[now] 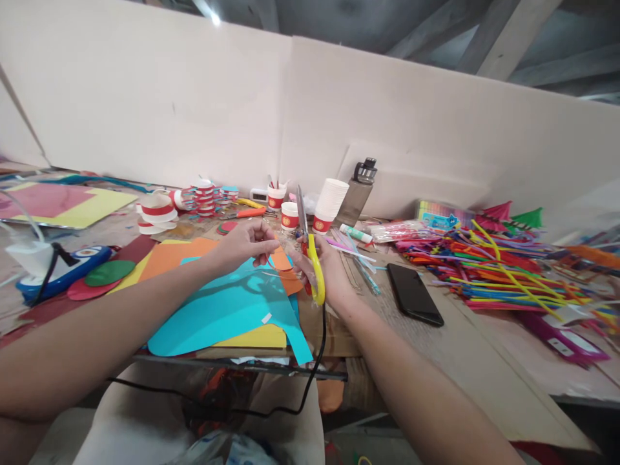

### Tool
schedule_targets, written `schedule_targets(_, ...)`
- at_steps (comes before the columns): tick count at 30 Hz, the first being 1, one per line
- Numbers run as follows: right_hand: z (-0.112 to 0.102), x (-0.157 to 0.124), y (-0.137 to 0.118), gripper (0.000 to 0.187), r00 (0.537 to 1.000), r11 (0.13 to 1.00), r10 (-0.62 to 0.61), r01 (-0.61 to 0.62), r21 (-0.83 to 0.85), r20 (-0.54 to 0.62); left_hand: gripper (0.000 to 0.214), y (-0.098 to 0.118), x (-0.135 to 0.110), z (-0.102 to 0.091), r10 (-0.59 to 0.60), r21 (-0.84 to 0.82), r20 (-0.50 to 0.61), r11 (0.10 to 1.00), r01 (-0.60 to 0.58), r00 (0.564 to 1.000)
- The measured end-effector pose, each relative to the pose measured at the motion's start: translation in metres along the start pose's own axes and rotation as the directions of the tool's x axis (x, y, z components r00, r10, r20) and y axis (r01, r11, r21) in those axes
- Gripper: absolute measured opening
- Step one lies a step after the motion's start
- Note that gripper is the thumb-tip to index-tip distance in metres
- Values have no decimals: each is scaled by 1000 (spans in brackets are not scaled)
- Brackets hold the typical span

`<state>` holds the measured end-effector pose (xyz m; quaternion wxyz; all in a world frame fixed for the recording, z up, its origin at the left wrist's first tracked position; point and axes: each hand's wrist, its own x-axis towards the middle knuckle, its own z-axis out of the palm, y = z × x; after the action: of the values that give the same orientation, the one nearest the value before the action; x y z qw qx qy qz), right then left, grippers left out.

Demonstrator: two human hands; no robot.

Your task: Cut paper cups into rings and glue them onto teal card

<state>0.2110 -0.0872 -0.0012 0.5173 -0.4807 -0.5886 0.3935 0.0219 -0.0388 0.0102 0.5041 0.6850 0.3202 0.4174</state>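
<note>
From my end I'm reading yellow handles on the scissors (317, 271), orange on the small paper piece (281, 261), turquoise on the big sheet (217, 310). I'm tagging the cup stack (332, 196) white with a red band, phone (414, 294) black, one disc (110, 273) green, its neighbour (84, 291) pinkish red. Pipe cleaners (513, 281) are showing mixed red, yellow, blue, purple.

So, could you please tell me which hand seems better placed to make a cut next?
Probably the right hand: it already holds the scissors, blades pointing up. The left hand has no scissors; its fingertips are near the orange strip.
</note>
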Motion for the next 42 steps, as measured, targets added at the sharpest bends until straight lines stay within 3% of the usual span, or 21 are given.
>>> schedule_targets(4,-4,-4,-7,51,996,993,70,-74,91,53,45,-7,1,-3,-58,-254,102,964,83,993)
schedule_targets(7,-8,-5,-11,52,994,991,84,-91,94,73,44,-12,2,-3,-68,-334,123,937,106,990)
schedule_targets(11,-10,-4,-11,53,995,987,84,-90,136,47,43,-16,1,-2,-47,-387,106,918,85,993)
schedule_targets(16,-10,-3,-8,50,996,977,83,-85,197,20,58,-18,0,-1,11,-377,245,922,85,969)
schedule_targets(20,-8,-1,-3,46,989,941,118,-140,309,90,74,-22,-1,2,66,-304,281,953,23,958)
schedule_targets(24,-5,-2,0,45,977,921,170,-204,331,129,61,-23,0,6,61,-248,182,969,-14,981)
schedule_targets(27,-3,-5,-3,43,973,938,156,-200,284,171,39,-19,1,11,38,-190,77,982,-23,996)
schedule_targets(30,-1,-9,-9,46,962,949,174,-221,226,209,33,-12,2,14,52,-119,-15,991,-53,999)
schedule_targets(33,-1,-12,-15,48,970,965,190,-213,155,150,34,-9,3,10,111,-61,-165,991,-122,980)
schedule_targets(37,-2,-14,-17,41,993,989,96,-103,107,65,31,-8,4,-3,197,14,-341,979,-205,919)
schedule_targets(39,-3,-15,-16,39,995,992,79,-84,94,57,27,-8,5,-8,227,41,-383,973,-229,895)
schedule_targets(42,-3,-15,-14,38,995,992,76,-81,92,58,26,-11,7,-10,169,-14,-383,982,-189,908)
